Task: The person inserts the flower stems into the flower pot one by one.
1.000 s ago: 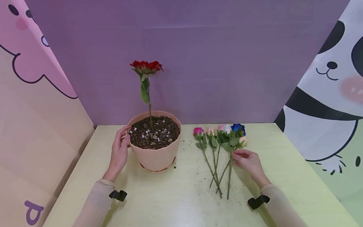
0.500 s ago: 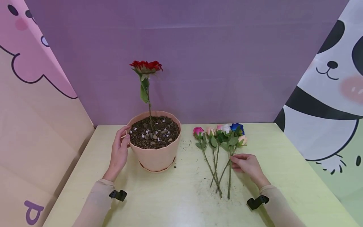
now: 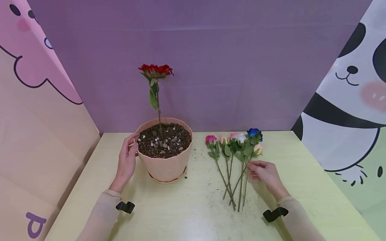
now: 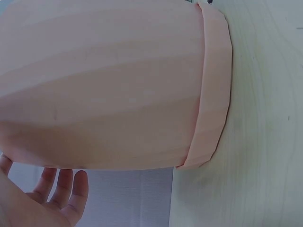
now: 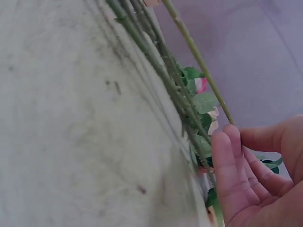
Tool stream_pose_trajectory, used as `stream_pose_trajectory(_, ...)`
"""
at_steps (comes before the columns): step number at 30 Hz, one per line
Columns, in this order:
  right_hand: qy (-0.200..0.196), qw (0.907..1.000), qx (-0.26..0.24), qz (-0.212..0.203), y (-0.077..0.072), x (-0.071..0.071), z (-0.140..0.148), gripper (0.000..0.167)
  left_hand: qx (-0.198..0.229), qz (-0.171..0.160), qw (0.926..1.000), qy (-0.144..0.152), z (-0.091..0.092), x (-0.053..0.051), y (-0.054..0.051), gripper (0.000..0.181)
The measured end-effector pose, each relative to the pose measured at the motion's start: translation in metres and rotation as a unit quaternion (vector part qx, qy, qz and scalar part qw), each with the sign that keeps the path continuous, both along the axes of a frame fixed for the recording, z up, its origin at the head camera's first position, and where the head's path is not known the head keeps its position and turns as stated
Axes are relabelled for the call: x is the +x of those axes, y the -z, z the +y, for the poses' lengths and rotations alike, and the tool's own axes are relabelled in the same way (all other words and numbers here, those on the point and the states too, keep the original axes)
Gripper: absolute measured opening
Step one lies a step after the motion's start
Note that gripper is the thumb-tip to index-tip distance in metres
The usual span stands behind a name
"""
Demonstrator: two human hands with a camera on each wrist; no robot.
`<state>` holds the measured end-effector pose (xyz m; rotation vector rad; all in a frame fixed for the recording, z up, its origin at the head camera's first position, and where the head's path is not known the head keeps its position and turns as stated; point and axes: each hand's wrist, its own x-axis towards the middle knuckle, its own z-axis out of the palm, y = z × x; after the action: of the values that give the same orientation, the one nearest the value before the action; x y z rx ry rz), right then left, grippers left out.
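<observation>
Your hands are well apart. Your right hand pinches a green stem between thumb and finger, on the right side of the desk. That stem is long and thin. It runs from near to far, with its bare end toward you and its upper part leaning a little right. It sits just beside other stems that cross at their near ends. Their tops point far: a hot pink rose, a white rose and a blue rose among them. You cannot tell which flower tops the pinched stem.

Your left hand rests its loosely bent fingers on the left side of a pink pot. A red flower stands tall in its dark soil, nearly upright.
</observation>
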<state>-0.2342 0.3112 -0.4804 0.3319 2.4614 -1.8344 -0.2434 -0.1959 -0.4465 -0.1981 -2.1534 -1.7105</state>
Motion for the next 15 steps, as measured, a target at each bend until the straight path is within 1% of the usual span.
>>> stream_pose_trajectory(7,-0.005,0.9998,-0.004,0.018,-0.011,-0.001,0.0,0.052,-0.001,-0.001,1.0,0.001,0.0,0.0,-0.001,0.044)
stream_pose_trajectory(15,-0.001,0.999,-0.03,0.033,-0.027,-0.005,-0.002,0.053,-0.006,-0.001,1.0,-0.002,0.001,0.0,-0.001,0.044)
